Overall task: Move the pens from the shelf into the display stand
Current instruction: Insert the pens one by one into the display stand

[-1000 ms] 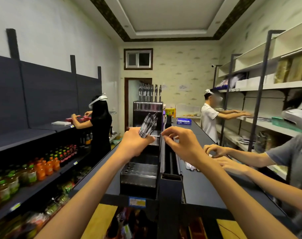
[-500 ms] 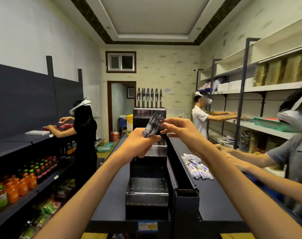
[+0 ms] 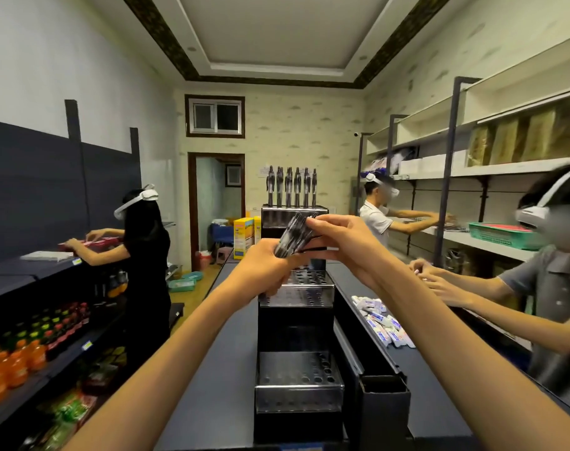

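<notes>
My left hand (image 3: 264,265) grips a bundle of black and clear pens (image 3: 291,236), held tilted above the display stand. My right hand (image 3: 340,237) pinches one pen at the top of that bundle, its shaft lying sideways under my fingers. The tiered metal display stand (image 3: 296,375) with rows of round holes stands on the dark shelf top straight ahead. Several pens (image 3: 291,187) stand upright in its top tier; the middle and bottom tiers show bare holes.
A pile of small white packets (image 3: 383,322) lies on the shelf top right of the stand, where a person's hands (image 3: 436,281) work. A black box (image 3: 383,398) stands beside the stand. Drink bottles (image 3: 13,362) fill the left shelves. Two other people work further back.
My view has tilted down and drawn back, showing more of the stand. My right hand has closed onto the top of the bundle and pulled one pen sideways out of it.
</notes>
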Demonstrator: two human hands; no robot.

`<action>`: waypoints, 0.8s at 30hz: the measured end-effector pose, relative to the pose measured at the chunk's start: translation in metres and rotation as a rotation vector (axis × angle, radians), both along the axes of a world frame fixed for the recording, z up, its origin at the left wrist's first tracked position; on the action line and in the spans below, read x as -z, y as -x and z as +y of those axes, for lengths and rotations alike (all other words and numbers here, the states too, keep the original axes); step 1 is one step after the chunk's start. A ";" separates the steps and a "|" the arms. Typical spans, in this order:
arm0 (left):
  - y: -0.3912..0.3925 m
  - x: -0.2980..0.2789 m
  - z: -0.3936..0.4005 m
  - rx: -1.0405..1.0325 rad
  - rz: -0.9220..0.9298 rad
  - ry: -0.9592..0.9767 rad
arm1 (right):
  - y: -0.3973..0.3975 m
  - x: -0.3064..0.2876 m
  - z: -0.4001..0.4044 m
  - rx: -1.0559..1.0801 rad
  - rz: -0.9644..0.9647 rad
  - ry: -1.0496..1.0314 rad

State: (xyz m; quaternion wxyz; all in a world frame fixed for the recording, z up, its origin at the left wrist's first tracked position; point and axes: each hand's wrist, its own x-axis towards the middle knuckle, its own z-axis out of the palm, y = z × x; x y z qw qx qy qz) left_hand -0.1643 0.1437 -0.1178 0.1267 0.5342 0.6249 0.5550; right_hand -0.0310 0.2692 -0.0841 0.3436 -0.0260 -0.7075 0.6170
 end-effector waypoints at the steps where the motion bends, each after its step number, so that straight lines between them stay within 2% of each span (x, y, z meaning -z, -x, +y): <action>1: 0.002 0.000 0.001 -0.008 0.000 -0.008 | 0.003 -0.002 -0.002 0.027 0.004 0.000; 5: 0.009 -0.003 0.006 -0.063 -0.019 0.004 | 0.017 -0.009 -0.009 0.112 -0.001 0.011; 11: 0.024 0.004 0.004 -0.079 -0.123 0.088 | 0.030 -0.039 0.018 0.263 0.170 0.097; 16: 0.036 0.000 0.000 -0.167 -0.126 0.056 | 0.042 -0.079 0.049 0.486 0.236 -0.083; 24: 0.049 -0.014 -0.009 -0.280 -0.047 -0.006 | 0.061 -0.103 0.066 0.693 0.089 -0.504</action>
